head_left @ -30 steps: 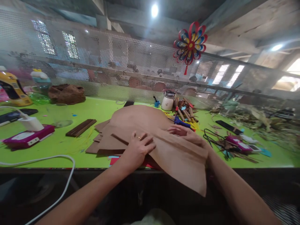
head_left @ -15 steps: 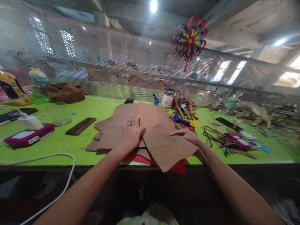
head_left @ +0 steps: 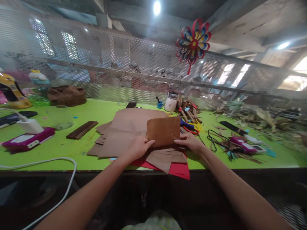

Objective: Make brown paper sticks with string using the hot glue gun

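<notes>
A brown paper sheet (head_left: 163, 131) is held up, tilted toward me, above the pile. My left hand (head_left: 140, 147) pinches its lower left corner, thumb in front. At its lower right edge my right hand (head_left: 190, 142) grips it the same way, with the fingers behind. Under both lies a stack of larger brown paper sheets (head_left: 122, 134) with uneven edges. Red paper (head_left: 180, 170) sticks out from beneath the stack at the table's front edge. Blue-handled scissors (head_left: 185, 124) lie just beyond my right hand, partly hidden.
Left on the green table (head_left: 88, 156) are dark brown strips (head_left: 82, 129), a clear cup (head_left: 61, 118) and a purple power strip (head_left: 30, 139) with a white cable. A white jar (head_left: 171, 102) and small paper rolls (head_left: 189, 111) stand behind. Scraps and a black cable (head_left: 212, 140) lie right.
The large sheet under my hands has given way to a smaller, darker-looking piece raised upright. My left hand has come down and nearer, from lying spread to pinching; my right hand now grips too.
</notes>
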{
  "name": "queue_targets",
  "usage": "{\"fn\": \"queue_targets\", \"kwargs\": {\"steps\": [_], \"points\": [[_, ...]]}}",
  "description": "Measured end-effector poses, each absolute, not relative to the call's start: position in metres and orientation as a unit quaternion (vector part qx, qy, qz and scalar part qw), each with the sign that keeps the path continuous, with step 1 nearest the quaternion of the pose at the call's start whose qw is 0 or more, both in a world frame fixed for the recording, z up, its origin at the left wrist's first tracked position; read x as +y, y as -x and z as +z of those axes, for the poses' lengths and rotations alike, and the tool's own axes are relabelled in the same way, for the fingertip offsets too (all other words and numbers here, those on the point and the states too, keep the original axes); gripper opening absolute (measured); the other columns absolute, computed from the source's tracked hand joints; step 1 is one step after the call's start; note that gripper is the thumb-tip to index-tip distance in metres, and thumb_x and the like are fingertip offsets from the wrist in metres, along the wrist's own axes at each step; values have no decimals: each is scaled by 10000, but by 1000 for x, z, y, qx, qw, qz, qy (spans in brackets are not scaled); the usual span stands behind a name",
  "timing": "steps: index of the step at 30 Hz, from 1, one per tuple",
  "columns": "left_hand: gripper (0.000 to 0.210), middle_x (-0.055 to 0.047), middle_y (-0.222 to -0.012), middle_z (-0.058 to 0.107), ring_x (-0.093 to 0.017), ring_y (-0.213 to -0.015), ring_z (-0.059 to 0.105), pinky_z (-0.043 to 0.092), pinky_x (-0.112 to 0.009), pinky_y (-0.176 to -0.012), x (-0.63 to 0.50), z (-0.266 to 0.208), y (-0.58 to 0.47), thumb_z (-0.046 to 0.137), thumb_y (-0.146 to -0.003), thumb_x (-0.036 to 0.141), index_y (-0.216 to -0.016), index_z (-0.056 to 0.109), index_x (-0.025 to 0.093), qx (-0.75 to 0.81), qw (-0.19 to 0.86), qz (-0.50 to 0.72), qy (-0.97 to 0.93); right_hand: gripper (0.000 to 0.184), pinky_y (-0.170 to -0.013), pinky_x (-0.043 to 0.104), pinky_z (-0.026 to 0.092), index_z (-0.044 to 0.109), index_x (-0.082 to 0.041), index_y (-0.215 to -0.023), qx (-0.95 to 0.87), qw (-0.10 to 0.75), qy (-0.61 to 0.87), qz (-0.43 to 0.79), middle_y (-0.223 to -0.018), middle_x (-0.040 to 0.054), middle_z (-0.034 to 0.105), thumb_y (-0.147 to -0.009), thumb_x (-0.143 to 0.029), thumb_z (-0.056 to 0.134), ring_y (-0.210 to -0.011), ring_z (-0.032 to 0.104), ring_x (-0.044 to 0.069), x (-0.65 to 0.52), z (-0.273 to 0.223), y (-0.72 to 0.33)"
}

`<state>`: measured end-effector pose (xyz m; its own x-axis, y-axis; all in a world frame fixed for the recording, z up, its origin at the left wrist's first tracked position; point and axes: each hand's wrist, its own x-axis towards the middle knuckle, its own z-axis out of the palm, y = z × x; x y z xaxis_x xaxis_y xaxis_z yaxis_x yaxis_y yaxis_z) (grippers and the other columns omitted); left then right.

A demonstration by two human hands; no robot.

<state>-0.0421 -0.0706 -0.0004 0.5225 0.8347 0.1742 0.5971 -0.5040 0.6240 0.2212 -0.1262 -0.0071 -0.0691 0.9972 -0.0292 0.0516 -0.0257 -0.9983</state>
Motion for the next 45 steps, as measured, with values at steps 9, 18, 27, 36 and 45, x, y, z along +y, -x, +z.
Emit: {"fn": "queue_targets", "kwargs": {"steps": [9,18,27,36,45], "points": [[419,28,-470,405,-109,-488,339,192,-253,-488,-63,-1,36,477,-763,510,-519,480,170,458,331,271,-779,426,-377,210,213,569,-131,-558,-587,423,527,446,-451,-43,425,-700,-512,696,-388,329,47,-123,-3,-222],[376,-5,-535,506,-134,-551,433,240,-258,-536,-67,3,35,442,-831,423,-573,533,165,445,223,248,-831,407,-631,289,445,692,-135,-852,-569,487,499,435,-766,50,667,-618,-462,755,-688,582,174,-107,0,-214],[362,7,-505,464,-134,-542,433,247,-251,-526,-67,7,41,428,-842,365,-536,480,178,462,217,296,-808,373,-540,246,387,645,-133,-734,-536,517,509,433,-638,4,610,-611,-465,759,-567,499,121,-89,-4,-199],[312,-12,-591,549,-150,-608,495,303,-251,-569,-71,2,49,423,-853,355,-609,510,180,474,222,326,-787,361,-595,243,423,670,-153,-849,-579,478,478,455,-755,22,655,-689,-473,717,-640,548,125,-101,1,-194],[352,-40,-757,652,-175,-713,551,390,-265,-652,-75,2,52,389,-880,425,-767,596,163,409,291,378,-778,326,-810,345,490,716,-171,-936,-632,415,436,488,-957,67,706,-656,-331,764,-870,625,202,-113,1,-194]]}}
